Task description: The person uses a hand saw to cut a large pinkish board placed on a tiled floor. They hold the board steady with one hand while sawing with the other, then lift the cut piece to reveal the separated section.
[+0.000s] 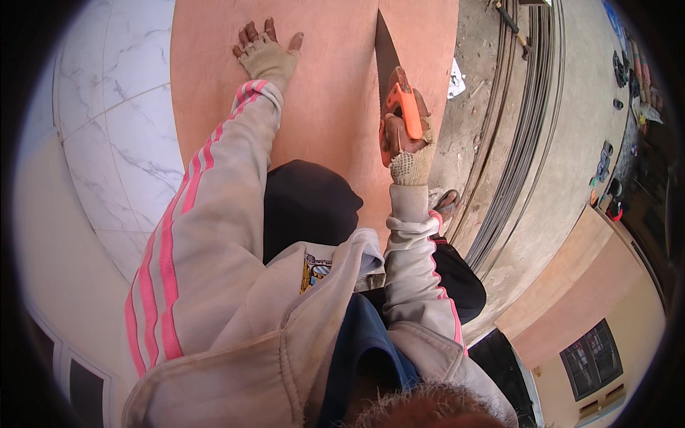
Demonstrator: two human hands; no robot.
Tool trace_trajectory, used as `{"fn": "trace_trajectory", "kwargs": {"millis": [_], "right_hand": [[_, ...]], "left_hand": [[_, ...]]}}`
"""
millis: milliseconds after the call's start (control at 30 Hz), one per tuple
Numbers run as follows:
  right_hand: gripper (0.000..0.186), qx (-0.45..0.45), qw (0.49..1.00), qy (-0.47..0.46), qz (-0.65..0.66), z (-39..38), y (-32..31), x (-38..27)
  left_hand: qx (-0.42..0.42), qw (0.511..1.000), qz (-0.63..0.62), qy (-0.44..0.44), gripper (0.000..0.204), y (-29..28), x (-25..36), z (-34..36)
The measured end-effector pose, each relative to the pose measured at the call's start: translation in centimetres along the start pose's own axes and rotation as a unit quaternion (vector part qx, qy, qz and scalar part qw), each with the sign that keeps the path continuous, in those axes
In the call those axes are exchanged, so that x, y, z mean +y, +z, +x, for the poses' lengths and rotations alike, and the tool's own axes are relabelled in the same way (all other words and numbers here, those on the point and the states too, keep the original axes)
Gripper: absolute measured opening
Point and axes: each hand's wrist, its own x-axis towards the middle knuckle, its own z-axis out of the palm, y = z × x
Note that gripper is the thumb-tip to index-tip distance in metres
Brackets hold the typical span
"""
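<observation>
A reddish plywood sheet stretches out before me, with one of my knees resting over it. My left hand, in a fingerless glove, lies flat on the sheet with its fingers spread. In my right hand, also gloved, is the orange handle of a handsaw. The saw's dark blade points away from me, and a thin line in the wood runs on from its tip to the sheet's far edge. Whether the teeth sit inside the cut I cannot tell.
White marbled tiles lie to the left. Beyond the sheet's right edge run long dark metal bars on a concrete floor. A hammer lies at the far right, and several sandals are scattered further right. My sandalled foot stands beside the sheet.
</observation>
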Motion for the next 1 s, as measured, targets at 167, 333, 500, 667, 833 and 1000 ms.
{"fn": "trace_trajectory", "kwargs": {"millis": [167, 333, 500, 667, 833, 1000], "right_hand": [[0.068, -0.002, 0.999, -0.002, 0.032, -10.1, -1.9, 0.9], [0.065, 0.018, 0.999, 0.031, -0.019, -7.4, -1.8, -0.9], [0.033, -0.001, 1.000, 0.012, 0.014, 0.8, 1.1, -1.2], [0.064, -0.010, 0.993, -0.094, -0.068, -11.4, -3.4, 1.2], [0.052, -0.017, 1.000, 0.009, 0.009, -4.8, -1.9, -1.1], [0.038, -0.018, 0.999, 0.020, 0.018, -0.8, -0.1, -0.9]], "left_hand": [[0.000, 1.000, 0.011, -0.007, 0.092, 0.0, -0.7, 0.7], [-0.012, 1.000, 0.006, 0.003, 0.091, -0.2, -0.4, -0.7], [0.014, 1.000, -0.004, 0.010, 0.091, 0.6, -0.6, 0.2], [-0.002, 1.000, 0.003, -0.003, 0.091, -0.6, -1.2, -0.1], [-0.002, 1.000, 0.010, 0.003, 0.092, -1.1, -0.5, -0.2], [-0.003, 1.000, 0.029, 0.005, 0.091, -1.0, -0.6, -0.1]]}}
